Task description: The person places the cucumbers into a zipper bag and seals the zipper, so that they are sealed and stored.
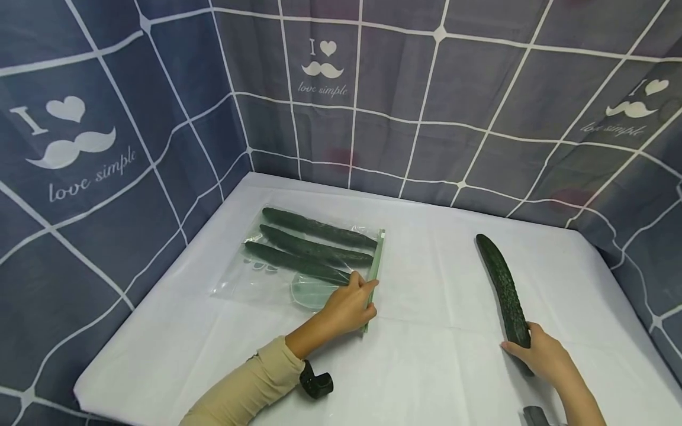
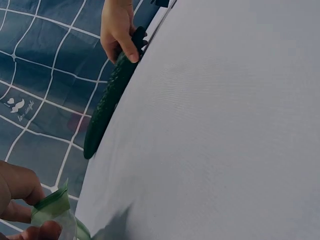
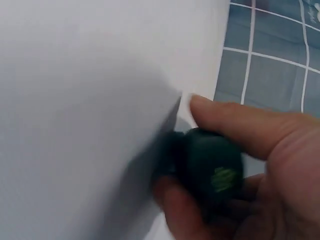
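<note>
A clear zip bag (image 1: 234, 278) with a green zip edge (image 1: 377, 254) lies on the white-covered table, three cucumbers (image 1: 314, 251) side by side in it. My left hand (image 1: 343, 309) pinches the bag at its green edge, which also shows between the fingers in the left wrist view. Off to the right, my right hand (image 1: 546, 358) grips the near end of a single long, bumpy cucumber (image 1: 501, 281), whose far end points toward the back of the table. In the right wrist view, the thumb and fingers wrap round the cucumber's blunt end (image 3: 215, 167).
White cloth (image 1: 426, 331) covers the table. Dark grey-blue curtains (image 1: 394, 77) with white grid lines hang along its back and sides. A black wrist camera (image 1: 317, 381) sits below my left wrist, and a grey piece (image 1: 535, 416) shows by my right wrist.
</note>
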The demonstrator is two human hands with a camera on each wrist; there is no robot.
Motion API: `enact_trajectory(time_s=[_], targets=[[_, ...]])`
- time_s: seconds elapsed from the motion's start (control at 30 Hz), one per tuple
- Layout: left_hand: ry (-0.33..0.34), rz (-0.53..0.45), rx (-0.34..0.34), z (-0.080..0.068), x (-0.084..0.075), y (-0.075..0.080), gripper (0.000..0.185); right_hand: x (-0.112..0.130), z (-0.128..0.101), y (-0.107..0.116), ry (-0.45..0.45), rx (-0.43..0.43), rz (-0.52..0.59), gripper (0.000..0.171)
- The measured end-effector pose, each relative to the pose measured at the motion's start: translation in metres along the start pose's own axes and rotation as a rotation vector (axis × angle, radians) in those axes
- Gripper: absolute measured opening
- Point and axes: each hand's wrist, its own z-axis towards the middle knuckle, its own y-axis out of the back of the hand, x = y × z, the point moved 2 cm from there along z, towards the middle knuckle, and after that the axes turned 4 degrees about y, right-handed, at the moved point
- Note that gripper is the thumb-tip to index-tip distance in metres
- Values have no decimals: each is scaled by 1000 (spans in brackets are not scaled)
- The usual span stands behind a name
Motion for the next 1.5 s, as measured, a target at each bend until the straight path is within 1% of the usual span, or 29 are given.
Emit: enact_trajectory(time_s=[0.07,0.13,0.3,0.4,0.53,0.63,0.7,0.83,0.93,0.97,1.03,1.1,1.2,1.27,1.37,1.47,1.5], targets=[[1,5,-2,0,0,1,47,1,0,0,26,-15,39,102],[1,10,-4,0,0,1,48,2,-2,1,28,-21,78,95],[5,13,-4,-1,3,3,48,-3,-9,7,-7,-28,164,90],[13,3,3,-1,5,3,49,-8,-13,10,-9,-42,265,88],[12,-6,4,-2,7,4,49,-12,-18,10,18,-95,394,82],[8,-9,-5,-2,7,6,49,-11,-24,8,70,-112,415,75],[5,-15,-12,-2,7,6,50,-9,-28,6,118,-104,446,68],[-2,-21,-16,-1,6,8,50,-4,-37,0,211,-69,493,54],[-2,-25,-6,-1,5,8,50,-4,-43,-4,298,-27,514,39],[-2,-27,1,-1,4,8,50,-6,-45,-5,339,-10,512,37],[-3,-27,8,-1,4,7,49,-8,-50,-7,434,25,519,40],[-5,-26,12,-1,3,7,49,-9,-53,-8,515,79,562,47],[-1,-22,3,-2,3,7,49,-3,-52,-11,619,134,635,47],[4,-24,-13,-2,3,7,49,3,-48,-12,657,166,672,44],[6,-43,-25,-2,3,6,49,13,-43,-15,681,226,725,41],[4,-51,-21,-3,2,6,49,23,-36,-17,680,319,796,42],[6,-46,-18,-3,2,6,50,26,-33,-18,695,341,821,43]])
